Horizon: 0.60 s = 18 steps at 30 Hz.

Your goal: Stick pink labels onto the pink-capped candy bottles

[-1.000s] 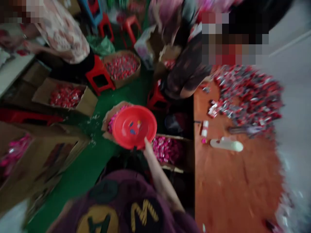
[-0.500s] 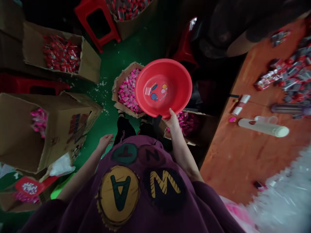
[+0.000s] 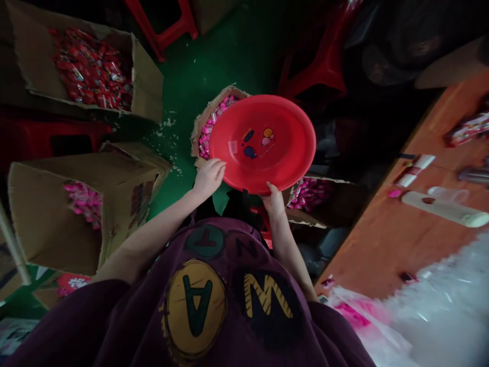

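Observation:
A red plastic basin (image 3: 263,173) with small duckling cartoons on its bottom is held in front of me. It holds no loose pieces. My right hand (image 3: 274,200) grips its near rim, thumb over the edge and fingers underneath. At the near left rim, my left hand (image 3: 210,178) is closed, its fingertips at the edge and partly hidden. Beneath the basin stands a torn-edged carton (image 3: 195,133) of pink wrapped pieces (image 3: 214,120), largely covered by it. Another box of pink pieces (image 3: 311,193) sits to the right, below the basin.
On the left are a carton (image 3: 148,76) of red packets and a tipped carton (image 3: 57,173) with pink pieces. Red stools (image 3: 317,66) stand ahead. To the right, an orange table (image 3: 367,244) carries a whitish tube (image 3: 439,206) and clear plastic (image 3: 451,295).
My left hand has come up from my side to the basin's left rim. The basin, still in my right hand, has shifted slightly right and covers more of the torn-edged carton.

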Tool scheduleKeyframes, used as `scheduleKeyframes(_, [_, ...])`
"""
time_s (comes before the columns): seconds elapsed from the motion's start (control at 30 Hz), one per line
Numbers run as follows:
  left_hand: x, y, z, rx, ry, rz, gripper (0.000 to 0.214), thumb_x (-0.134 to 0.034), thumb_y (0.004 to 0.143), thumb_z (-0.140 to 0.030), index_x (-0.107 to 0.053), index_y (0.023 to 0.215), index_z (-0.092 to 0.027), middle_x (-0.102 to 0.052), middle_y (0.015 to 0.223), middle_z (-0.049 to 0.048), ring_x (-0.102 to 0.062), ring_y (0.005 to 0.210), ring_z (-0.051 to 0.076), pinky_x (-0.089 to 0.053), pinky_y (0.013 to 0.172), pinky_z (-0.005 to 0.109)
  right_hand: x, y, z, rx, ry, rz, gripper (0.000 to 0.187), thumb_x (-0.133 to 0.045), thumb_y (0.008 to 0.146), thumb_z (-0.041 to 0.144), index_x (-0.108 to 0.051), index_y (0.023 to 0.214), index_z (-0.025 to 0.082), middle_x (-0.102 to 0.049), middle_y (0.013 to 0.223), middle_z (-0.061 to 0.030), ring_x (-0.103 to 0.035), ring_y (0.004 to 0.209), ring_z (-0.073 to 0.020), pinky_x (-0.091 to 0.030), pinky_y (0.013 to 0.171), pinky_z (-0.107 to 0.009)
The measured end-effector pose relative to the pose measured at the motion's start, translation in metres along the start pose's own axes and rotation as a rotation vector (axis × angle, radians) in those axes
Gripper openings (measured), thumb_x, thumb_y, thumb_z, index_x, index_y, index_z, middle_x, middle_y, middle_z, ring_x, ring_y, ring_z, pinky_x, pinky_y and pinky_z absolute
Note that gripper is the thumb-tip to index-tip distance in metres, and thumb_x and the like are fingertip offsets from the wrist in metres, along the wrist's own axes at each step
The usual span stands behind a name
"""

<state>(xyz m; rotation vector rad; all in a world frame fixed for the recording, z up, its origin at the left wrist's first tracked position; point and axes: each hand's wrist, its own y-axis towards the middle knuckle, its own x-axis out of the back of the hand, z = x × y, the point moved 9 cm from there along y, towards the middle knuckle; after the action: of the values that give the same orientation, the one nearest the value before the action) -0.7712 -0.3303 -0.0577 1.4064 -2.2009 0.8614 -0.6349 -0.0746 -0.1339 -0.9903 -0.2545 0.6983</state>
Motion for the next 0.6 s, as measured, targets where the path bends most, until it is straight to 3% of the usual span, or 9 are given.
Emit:
scheduleKeyframes(0.07, [-0.019, 0.025, -0.012, -0.103, 0.158, 0.141, 0.038, -0.050, 0.105, -0.019, -0.073, 0.132, -0.007, -0.062, 0.147, 0.0253, -0.058, 0.137, 0.037, -0.044, 0.120, 0.054, -0.009, -0.010, -0.009, 0.008, 0.023, -0.036, 0.040, -0.070, 0.077, 0.018, -0.066, 0.116, 0.022, -0.083, 0.100, 0.0044, -0.078, 0.092, -0.0146, -0.068, 0.080, -0.026])
scheduleKeyframes(0.17, [-0.039, 0.043, -0.001, -0.047, 0.404, 0.331, 0.049, -0.040, 0.102, -0.007, -0.066, 0.143, -0.005, -0.046, 0.165, 0.0278, -0.044, 0.150, 0.043, -0.039, 0.121, 0.063, -0.027, -0.034, -0.028, -0.027, 0.038, -0.034, 0.034, -0.074, 0.077, 0.018, -0.068, 0.110, 0.020, -0.083, 0.098, 0.0027, -0.078, 0.086, -0.0146, -0.067, 0.077, -0.026])
scheduleKeyframes(0.23, [-0.045, 0.041, 0.007, -0.024, 0.568, 0.451, 0.051, -0.031, 0.103, -0.004, -0.067, 0.139, -0.004, -0.051, 0.158, 0.0286, -0.043, 0.148, 0.042, -0.041, 0.117, 0.061, -0.036, -0.051, -0.041, -0.046, 0.050, -0.028, 0.029, -0.076, 0.078, 0.019, -0.069, 0.106, 0.017, -0.083, 0.096, 0.0004, -0.077, 0.083, -0.0149, -0.066, 0.080, -0.028])
scheduleKeyframes(0.3, [-0.048, 0.034, 0.008, -0.075, 0.646, 0.545, 0.046, -0.031, 0.101, -0.003, -0.071, 0.123, 0.001, -0.059, 0.141, 0.0327, -0.048, 0.138, 0.044, -0.049, 0.106, 0.059, -0.038, -0.061, -0.052, -0.046, 0.074, -0.047, 0.024, -0.073, 0.082, 0.018, -0.068, 0.105, 0.015, -0.081, 0.090, 0.0012, -0.075, 0.083, -0.0141, -0.065, 0.087, -0.031])
scheduleKeyframes(0.5, [-0.070, 0.011, 0.010, -0.357, 0.783, 0.774, 0.027, -0.048, 0.090, -0.009, -0.071, 0.104, -0.005, -0.060, 0.129, 0.0327, -0.052, 0.129, 0.049, -0.053, 0.095, 0.054, -0.009, -0.086, -0.076, -0.015, 0.174, -0.192, 0.038, -0.074, 0.083, 0.012, -0.065, 0.120, 0.017, -0.076, 0.088, 0.0089, -0.069, 0.081, -0.0111, -0.060, 0.103, -0.036])
scheduleKeyframes(0.6, [-0.078, 0.006, 0.032, -0.185, 0.687, 0.862, 0.015, -0.059, 0.084, -0.025, -0.069, 0.090, -0.015, -0.067, 0.124, 0.0282, -0.057, 0.129, 0.050, -0.051, 0.104, 0.057, 0.004, -0.105, -0.081, 0.021, -0.067, -0.183, 0.052, -0.068, 0.091, 0.014, -0.057, 0.142, 0.019, -0.075, 0.101, 0.0074, -0.069, 0.088, -0.0114, -0.059, 0.103, -0.034])
